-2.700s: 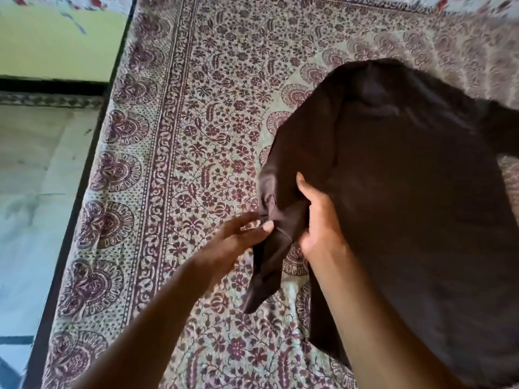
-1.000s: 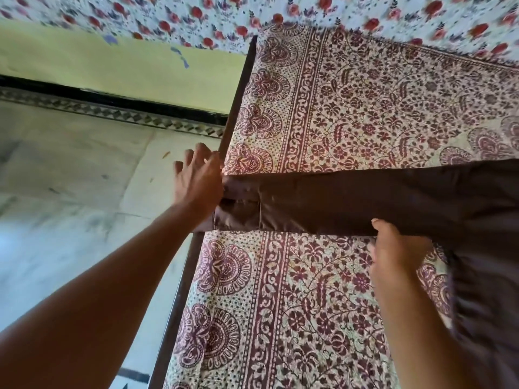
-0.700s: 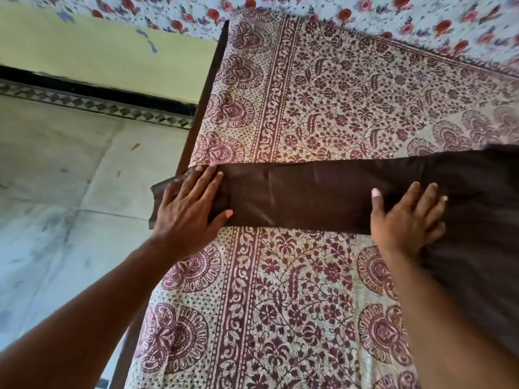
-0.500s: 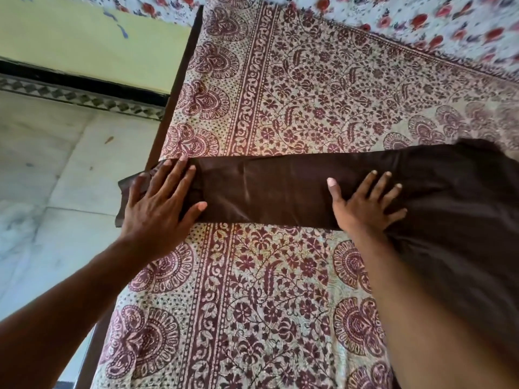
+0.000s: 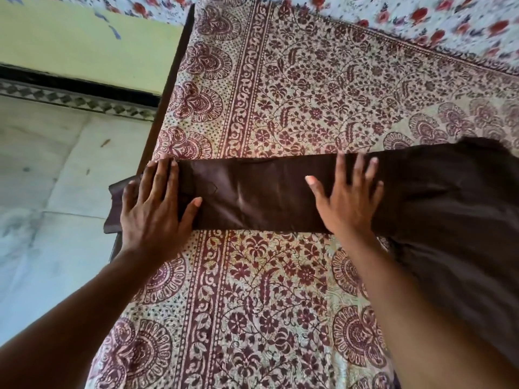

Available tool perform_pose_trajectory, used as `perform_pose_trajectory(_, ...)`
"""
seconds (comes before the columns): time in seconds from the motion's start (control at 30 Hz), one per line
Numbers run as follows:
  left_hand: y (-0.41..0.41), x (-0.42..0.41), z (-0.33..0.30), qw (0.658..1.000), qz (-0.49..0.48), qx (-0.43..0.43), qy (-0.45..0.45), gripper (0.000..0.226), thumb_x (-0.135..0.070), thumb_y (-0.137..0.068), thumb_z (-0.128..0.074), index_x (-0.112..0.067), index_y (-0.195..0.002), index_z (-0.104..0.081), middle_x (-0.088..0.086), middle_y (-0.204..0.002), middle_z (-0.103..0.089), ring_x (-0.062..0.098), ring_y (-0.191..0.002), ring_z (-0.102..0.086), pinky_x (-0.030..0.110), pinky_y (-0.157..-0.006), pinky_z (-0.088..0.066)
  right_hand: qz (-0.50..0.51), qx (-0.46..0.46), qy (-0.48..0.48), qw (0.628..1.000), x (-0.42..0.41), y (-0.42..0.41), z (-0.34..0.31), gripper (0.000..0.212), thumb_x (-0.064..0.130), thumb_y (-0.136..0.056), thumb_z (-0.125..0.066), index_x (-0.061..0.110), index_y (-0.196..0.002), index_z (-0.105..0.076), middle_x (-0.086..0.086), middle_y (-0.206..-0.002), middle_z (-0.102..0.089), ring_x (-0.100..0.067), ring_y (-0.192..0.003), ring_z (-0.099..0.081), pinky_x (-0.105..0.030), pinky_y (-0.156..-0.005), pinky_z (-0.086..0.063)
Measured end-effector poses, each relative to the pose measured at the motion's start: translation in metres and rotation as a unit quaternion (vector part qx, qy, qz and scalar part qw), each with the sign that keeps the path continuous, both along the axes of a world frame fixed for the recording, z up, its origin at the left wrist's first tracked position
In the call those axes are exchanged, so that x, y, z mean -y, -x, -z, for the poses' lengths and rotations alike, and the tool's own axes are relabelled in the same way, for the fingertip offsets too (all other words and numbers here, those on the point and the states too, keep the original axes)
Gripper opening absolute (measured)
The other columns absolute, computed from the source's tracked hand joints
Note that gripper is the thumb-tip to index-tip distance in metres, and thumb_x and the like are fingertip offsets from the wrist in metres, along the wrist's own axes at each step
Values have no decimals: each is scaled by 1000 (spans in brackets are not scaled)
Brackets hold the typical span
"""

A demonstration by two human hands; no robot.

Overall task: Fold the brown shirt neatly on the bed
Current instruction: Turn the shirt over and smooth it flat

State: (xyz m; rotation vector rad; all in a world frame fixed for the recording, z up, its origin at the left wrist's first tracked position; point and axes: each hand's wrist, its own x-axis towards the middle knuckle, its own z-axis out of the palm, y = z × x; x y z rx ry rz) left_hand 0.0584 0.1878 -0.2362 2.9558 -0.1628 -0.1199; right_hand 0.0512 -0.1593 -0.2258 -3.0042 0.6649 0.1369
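The brown shirt [image 5: 455,209] lies on the bed's patterned cover [image 5: 295,88], its body at the right. One long sleeve [image 5: 252,195] stretches flat to the left, and its cuff hangs just past the bed's left edge. My left hand [image 5: 153,211] presses flat on the cuff end with straight, spread fingers. Further right, my right hand [image 5: 346,197] lies flat on the sleeve close to the shoulder, fingers spread. My right forearm hides part of the shirt's lower body.
The bed's dark wooden frame [image 5: 165,96] runs along the left edge. Beyond it is a pale tiled floor [image 5: 45,192] and a yellow wall [image 5: 84,43] with a dark skirting. A floral sheet [image 5: 421,15] lies at the far end.
I pulled the sleeve out straight to the left and laid it on the bed. Both hands went from gripping the cloth to pressing flat on it, and my right hand slid a little along the sleeve.
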Motion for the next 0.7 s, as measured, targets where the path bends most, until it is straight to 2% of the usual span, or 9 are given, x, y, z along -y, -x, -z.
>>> perform_pose_trajectory(0.07,3,-8,0,999,-31,-2,16,83,-71,-99,-13,-22,-166,-3,0,-174,1,22,-161,-2,54,-127,-11,106,-43,-50,992,11,1,1,112,99,-74,-1,34,-165,-6,-17,-172,11,-46,-156,16,-68,-124,-4)
perform_pose_trajectory(0.1,5,-13,0,999,-46,-3,24,82,-70,-100,-14,-23,-166,-4,0,-174,1,23,-161,-4,54,-127,-12,112,-52,-65,990,3,-1,3,115,100,-71,-2,33,-165,-3,-18,-171,13,-48,-155,18,-68,-123,-1)
perform_pose_trajectory(0.2,14,-32,1,994,-96,-11,51,79,-69,-100,-17,-26,-165,-9,-1,-174,-1,22,-161,-6,55,-126,-15,20,-48,-65,997,-60,-7,8,114,99,-74,-2,30,-165,4,-16,-171,17,-45,-155,21,-71,-120,4)
perform_pose_trajectory(0.37,33,-52,7,973,-174,-53,141,79,-74,-97,-14,-34,-164,-5,-6,-174,0,19,-160,-6,54,-125,-12,-80,-33,-86,993,-177,-12,8,111,96,-78,-4,28,-166,0,-20,-171,11,-48,-154,21,-73,-120,3)
perform_pose_trajectory(0.47,37,-51,7,959,-204,-61,185,77,-71,-98,-15,-33,-165,-6,-5,-174,-2,18,-161,-5,54,-127,-10,-181,-45,-93,978,-206,-19,4,111,95,-78,-3,26,-166,2,-19,-171,16,-44,-154,25,-69,-122,2)
perform_pose_trajectory(0.53,40,-49,2,964,-184,-24,190,72,-63,-102,-19,-30,-165,-10,-4,-174,-5,17,-161,-4,51,-127,-10,-241,-24,-91,966,-208,-19,3,105,91,-83,-6,27,-166,1,-12,-173,14,-37,-157,21,-66,-125,-1)
perform_pose_trajectory(0.57,41,-48,-1,968,-165,-10,188,70,-60,-102,-21,-30,-165,-13,-4,-174,-7,16,-160,-5,49,-126,-11,-238,-3,-88,967,-205,-17,3,102,89,-86,-7,26,-166,-1,-10,-174,11,-35,-158,17,-64,-126,-2)
perform_pose_trajectory(0.63,44,-45,-3,974,-138,-1,182,67,-57,-103,-21,-32,-165,-17,-4,-174,-8,16,-160,-7,47,-124,-15,-164,18,-78,983,-198,-9,6,103,88,-88,-7,22,-166,-3,-10,-174,8,-35,-159,14,-62,-126,-3)
perform_pose_trajectory(0.7,50,-48,1,969,-145,-13,201,63,-56,-104,-21,-36,-164,-17,-5,-174,-4,18,-161,-6,48,-125,-17,-121,-12,-61,991,-203,-1,8,106,89,-88,-6,17,-166,-1,-15,-173,10,-39,-158,16,-65,-126,-3)
